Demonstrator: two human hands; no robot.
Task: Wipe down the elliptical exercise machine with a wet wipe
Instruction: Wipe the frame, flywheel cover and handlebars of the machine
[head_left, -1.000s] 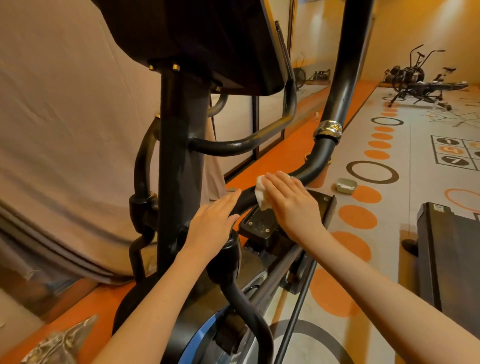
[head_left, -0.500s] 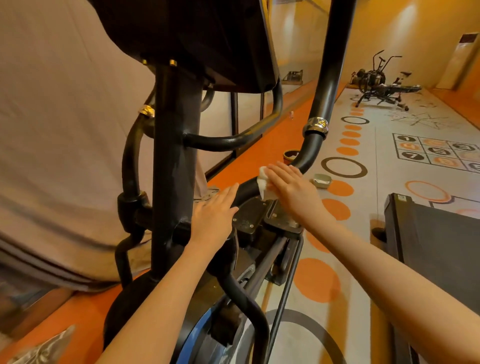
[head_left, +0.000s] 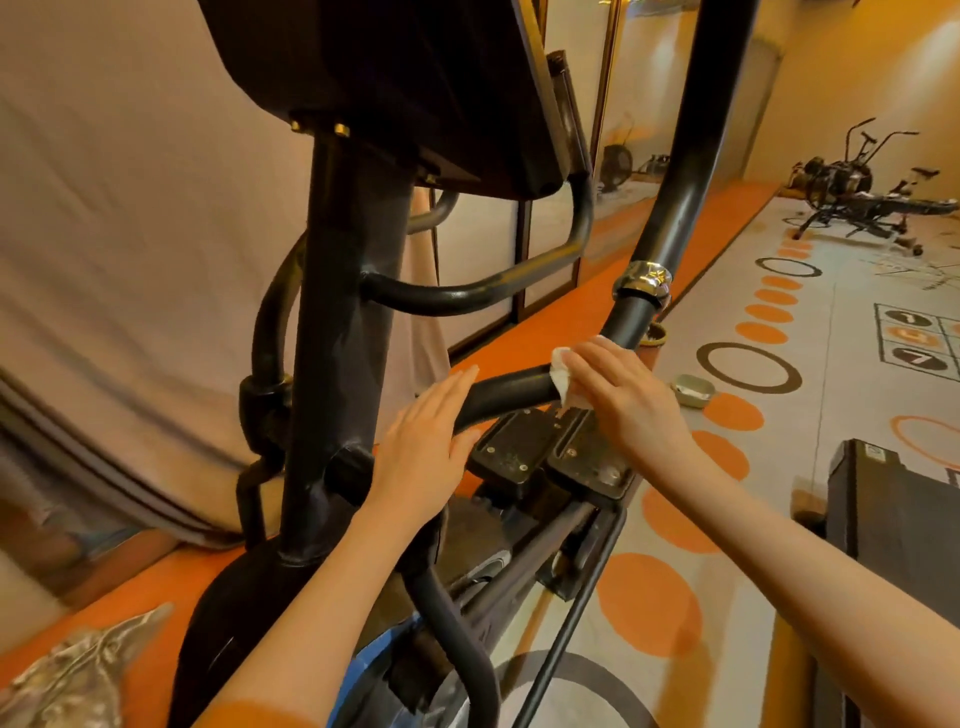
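The black elliptical machine (head_left: 343, 364) fills the left and centre, its console overhead. Its right swing arm (head_left: 675, 182) runs down past a chrome collar (head_left: 641, 280) and bends toward the post. My right hand (head_left: 623, 395) presses a crumpled white wet wipe (head_left: 563, 371) against that bend, just above a black bolted bracket (head_left: 524, 447). Only the wipe's left edge shows past my fingers. My left hand (head_left: 423, 441) rests flat, fingers together, on the lower end of the same bar near the post, holding nothing.
A beige curtain (head_left: 130, 260) hangs close on the left. A treadmill edge (head_left: 893, 525) stands at the right. A small tin (head_left: 691, 389) and a bowl (head_left: 655, 335) lie on the floor beyond the arm. Exercise bikes (head_left: 857, 192) stand far back. A crinkled wrapper (head_left: 78, 675) lies bottom left.
My right hand has slid the wipe a little up the bent bar toward the chrome collar. My left hand stays flat on the bar. The view shifted slightly.
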